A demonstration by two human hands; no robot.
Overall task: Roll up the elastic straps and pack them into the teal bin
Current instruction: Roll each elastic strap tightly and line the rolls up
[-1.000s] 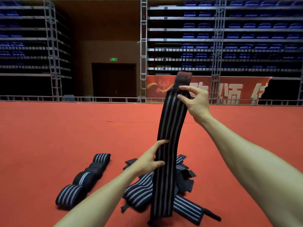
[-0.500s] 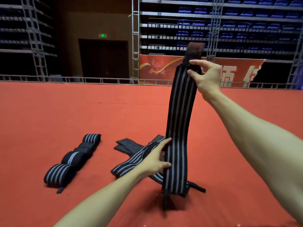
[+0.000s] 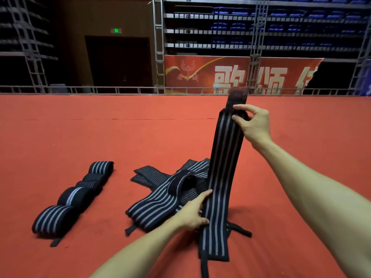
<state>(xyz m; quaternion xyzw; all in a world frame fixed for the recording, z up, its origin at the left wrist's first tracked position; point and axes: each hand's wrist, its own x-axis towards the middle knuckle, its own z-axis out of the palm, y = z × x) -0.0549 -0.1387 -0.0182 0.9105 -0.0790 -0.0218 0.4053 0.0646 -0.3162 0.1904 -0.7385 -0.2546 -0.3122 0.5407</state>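
A black elastic strap with grey stripes [image 3: 222, 173] stands stretched upright over the red floor. My right hand [image 3: 252, 125] pinches its top end, just under a dark hook-and-loop tab. My left hand [image 3: 193, 214] grips the strap's left edge low down, thumb in front. The strap's bottom end and thin black ties trail on the floor. Behind it lies a loose pile of unrolled striped straps [image 3: 168, 195]. To the left, several rolled straps [image 3: 74, 195] lie in a row. No teal bin is in view.
Red carpet floor [image 3: 80, 137] spreads all around. A low metal rail [image 3: 100, 90] bounds its far edge. Beyond stand scaffold bleachers with blue seats, a red banner [image 3: 230, 75] and a dark doorway.
Both hands have lowered the strap, and the bottom end now lies on the floor. The view has tilted down and shifted, so the pile and rolls sit higher in frame.
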